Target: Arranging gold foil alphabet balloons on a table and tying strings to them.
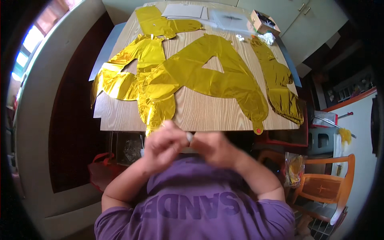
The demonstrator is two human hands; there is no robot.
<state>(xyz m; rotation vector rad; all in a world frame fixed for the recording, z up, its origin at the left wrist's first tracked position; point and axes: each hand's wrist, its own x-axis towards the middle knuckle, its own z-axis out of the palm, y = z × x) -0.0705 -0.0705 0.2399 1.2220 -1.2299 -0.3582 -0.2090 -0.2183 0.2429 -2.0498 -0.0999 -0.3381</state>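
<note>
Fingers [175, 135] of left hand [162, 145], right hand [216, 149] blurred, cannot tell if clamped; pale bit [189, 137] between them indistinct.

Wood-grain tabletop [120, 116] and surroundings. Top centre of the frame: white paper sheets [185, 11] lying at the table's far edge, with a clear plastic sheet [230, 21] just to their right. Upper right: an open-topped box [267, 30] with dark contents; crumpled white tissue [267, 39] near its base; a pale cabinet [320, 26] with metal handles beyond. Lower right: a wooden armchair [323, 188]. Lower left: a red bag [103, 173], partly in shadow. Upper left: a bright window [31, 42].
</note>
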